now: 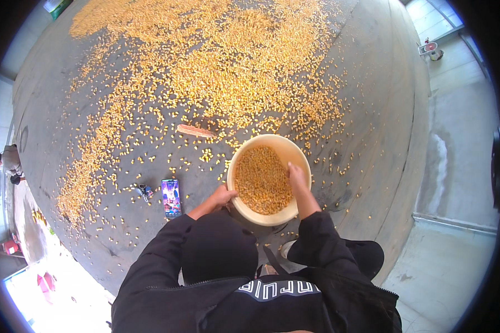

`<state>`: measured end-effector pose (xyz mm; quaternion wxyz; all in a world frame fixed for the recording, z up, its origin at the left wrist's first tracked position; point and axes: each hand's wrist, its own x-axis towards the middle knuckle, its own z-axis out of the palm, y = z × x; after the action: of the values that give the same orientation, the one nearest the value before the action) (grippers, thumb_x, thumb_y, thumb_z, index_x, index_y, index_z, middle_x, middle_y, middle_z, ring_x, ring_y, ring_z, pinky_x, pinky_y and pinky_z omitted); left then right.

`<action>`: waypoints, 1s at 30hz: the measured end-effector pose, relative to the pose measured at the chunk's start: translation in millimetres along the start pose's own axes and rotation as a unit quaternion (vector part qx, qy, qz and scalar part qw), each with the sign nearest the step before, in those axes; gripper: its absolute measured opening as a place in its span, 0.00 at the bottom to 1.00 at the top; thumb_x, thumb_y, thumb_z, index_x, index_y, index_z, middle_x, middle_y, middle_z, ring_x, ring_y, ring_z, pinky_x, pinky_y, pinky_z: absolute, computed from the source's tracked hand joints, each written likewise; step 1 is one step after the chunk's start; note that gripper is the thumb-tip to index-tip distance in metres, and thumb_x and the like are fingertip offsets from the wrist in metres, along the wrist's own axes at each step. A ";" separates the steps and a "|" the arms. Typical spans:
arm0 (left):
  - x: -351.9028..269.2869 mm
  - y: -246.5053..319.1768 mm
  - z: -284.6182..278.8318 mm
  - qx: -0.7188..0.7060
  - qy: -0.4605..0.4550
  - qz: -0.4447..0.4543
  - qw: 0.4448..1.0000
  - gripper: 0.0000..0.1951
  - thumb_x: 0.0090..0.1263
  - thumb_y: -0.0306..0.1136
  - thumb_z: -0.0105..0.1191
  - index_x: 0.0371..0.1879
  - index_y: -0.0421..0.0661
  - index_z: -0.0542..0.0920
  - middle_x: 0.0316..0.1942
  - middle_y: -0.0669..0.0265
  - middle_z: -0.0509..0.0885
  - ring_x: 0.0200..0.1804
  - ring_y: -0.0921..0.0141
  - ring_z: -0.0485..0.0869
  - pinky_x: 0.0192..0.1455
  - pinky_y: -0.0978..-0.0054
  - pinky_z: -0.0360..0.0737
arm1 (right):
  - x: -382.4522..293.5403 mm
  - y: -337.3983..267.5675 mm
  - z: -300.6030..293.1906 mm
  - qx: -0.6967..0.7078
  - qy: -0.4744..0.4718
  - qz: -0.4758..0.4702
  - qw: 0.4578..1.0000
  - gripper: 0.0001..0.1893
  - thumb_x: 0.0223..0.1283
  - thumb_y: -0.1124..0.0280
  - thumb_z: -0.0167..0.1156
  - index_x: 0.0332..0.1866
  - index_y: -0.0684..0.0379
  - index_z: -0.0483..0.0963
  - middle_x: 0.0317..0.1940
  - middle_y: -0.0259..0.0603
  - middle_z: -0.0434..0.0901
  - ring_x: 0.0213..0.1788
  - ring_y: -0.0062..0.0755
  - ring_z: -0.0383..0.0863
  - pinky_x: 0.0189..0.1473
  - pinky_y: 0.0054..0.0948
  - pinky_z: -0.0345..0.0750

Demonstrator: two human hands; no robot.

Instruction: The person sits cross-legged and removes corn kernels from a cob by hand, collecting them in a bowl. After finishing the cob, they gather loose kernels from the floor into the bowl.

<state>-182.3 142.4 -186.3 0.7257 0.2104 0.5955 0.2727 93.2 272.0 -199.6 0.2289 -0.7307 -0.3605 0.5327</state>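
A cream-coloured plastic bucket (299, 150) stands tilted in front of my knees, partly filled with corn kernels (262, 181). My left hand (224, 195) grips its left rim, thumb over the edge and fingers outside. Inside the bucket's right side is my right hand (298, 175), beside the kernels. Its fingers are mostly hidden, so whether it holds any kernels cannot be told. A bare reddish corn cob (195, 130) lies on the floor just beyond the bucket, to the left.
Loose kernels (233, 79) cover much of the grey floor (371, 137) ahead and to the left. A lit smartphone (171, 198) and a bunch of keys (144, 192) lie left of my left hand. A person (11, 161) is at the far left. A fire extinguisher (433, 52) stands by the right wall.
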 end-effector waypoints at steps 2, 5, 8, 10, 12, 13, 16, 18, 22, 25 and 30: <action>4.0 3.1 -0.7 0.029 0.050 0.065 0.996 0.28 0.55 0.25 0.55 0.59 0.37 0.72 0.43 0.59 0.84 0.40 0.65 0.84 0.43 0.66 0.82 | -2.5 51.3 -3.3 -0.130 0.095 -0.029 0.987 0.28 0.64 0.54 0.60 0.61 0.65 0.70 0.46 0.47 0.81 0.46 0.36 0.81 0.46 0.35 0.78; 5.2 18.0 -0.7 0.189 0.164 0.257 0.934 0.32 0.55 0.26 0.57 0.64 0.40 0.68 0.54 0.56 0.78 0.56 0.61 0.78 0.61 0.65 0.75 | -8.3 75.4 -9.0 -0.147 0.095 -0.022 0.984 0.32 0.59 0.56 0.63 0.62 0.69 0.69 0.57 0.61 0.76 0.63 0.53 0.74 0.63 0.38 0.70; 1.5 42.3 7.0 0.488 0.268 0.411 0.722 0.37 0.55 0.31 0.62 0.68 0.42 0.64 0.60 0.51 0.72 0.60 0.58 0.74 0.63 0.63 0.73 | -15.1 65.5 -6.7 -0.262 0.071 -0.033 0.962 0.36 0.57 0.51 0.63 0.66 0.65 0.67 0.59 0.61 0.74 0.62 0.54 0.74 0.64 0.40 0.70; 4.3 55.3 20.6 0.515 0.125 0.474 0.703 0.42 0.56 0.36 0.65 0.70 0.42 0.59 0.64 0.47 0.67 0.63 0.54 0.71 0.64 0.60 0.72 | -17.4 57.4 -1.4 -0.299 0.057 -0.030 0.952 0.37 0.57 0.49 0.63 0.66 0.63 0.67 0.59 0.61 0.74 0.62 0.54 0.74 0.65 0.40 0.69; 9.4 56.5 37.8 0.610 0.080 0.292 0.733 0.46 0.55 0.37 0.66 0.73 0.42 0.54 0.64 0.45 0.67 0.63 0.53 0.71 0.63 0.60 0.73 | -17.8 55.7 5.3 -0.314 0.052 -0.033 0.947 0.37 0.56 0.47 0.63 0.66 0.61 0.67 0.59 0.60 0.74 0.62 0.54 0.74 0.65 0.40 0.69; 15.7 54.8 45.1 0.650 0.061 0.200 0.731 0.49 0.55 0.38 0.66 0.74 0.43 0.52 0.64 0.44 0.67 0.64 0.52 0.71 0.63 0.60 0.74 | -17.5 57.3 9.1 -0.279 0.037 -0.027 0.959 0.38 0.56 0.47 0.63 0.66 0.63 0.67 0.58 0.59 0.76 0.61 0.51 0.75 0.64 0.39 0.70; 43.6 40.7 59.8 0.608 -0.003 0.103 0.787 0.49 0.58 0.41 0.65 0.75 0.45 0.49 0.65 0.40 0.64 0.53 0.52 0.79 0.56 0.59 0.78 | -18.7 69.4 20.3 -0.237 0.011 -0.004 0.971 0.36 0.60 0.49 0.61 0.66 0.66 0.66 0.58 0.53 0.76 0.61 0.44 0.75 0.61 0.37 0.71; 59.7 24.8 63.9 0.486 -0.047 0.041 0.872 0.47 0.60 0.40 0.63 0.76 0.48 0.49 0.63 0.42 0.67 0.47 0.54 0.81 0.52 0.59 0.80 | -21.4 77.4 31.0 -0.131 -0.006 0.031 0.991 0.34 0.63 0.50 0.58 0.67 0.64 0.66 0.59 0.52 0.75 0.61 0.43 0.75 0.60 0.38 0.73; 78.0 -2.8 69.3 0.189 -0.104 -0.079 0.973 0.45 0.62 0.36 0.60 0.77 0.55 0.47 0.51 0.50 0.76 0.39 0.60 0.82 0.42 0.60 0.81 | -26.4 80.7 59.8 0.161 -0.040 0.103 0.981 0.25 0.70 0.54 0.51 0.64 0.62 0.68 0.59 0.49 0.74 0.58 0.42 0.76 0.56 0.41 0.75; 79.5 -17.2 78.1 0.044 -0.076 -0.128 0.988 0.42 0.62 0.32 0.58 0.74 0.49 0.49 0.41 0.57 0.80 0.38 0.63 0.82 0.35 0.63 0.81 | -32.4 79.9 77.2 0.274 -0.033 0.196 0.941 0.21 0.71 0.56 0.49 0.58 0.61 0.71 0.52 0.47 0.77 0.50 0.41 0.79 0.47 0.44 0.78; 67.5 -0.9 77.7 -0.067 -0.146 -0.147 0.976 0.28 0.63 0.28 0.55 0.64 0.43 0.64 0.47 0.60 0.78 0.47 0.67 0.80 0.46 0.64 0.79 | -50.1 53.2 83.0 0.358 -0.061 0.292 0.885 0.19 0.73 0.57 0.44 0.51 0.61 0.74 0.40 0.46 0.82 0.38 0.43 0.82 0.42 0.45 0.81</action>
<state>-96.5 186.9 -221.8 0.8496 0.1083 0.4878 0.1686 21.3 195.4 -234.3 0.2868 -0.6370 0.0711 0.7120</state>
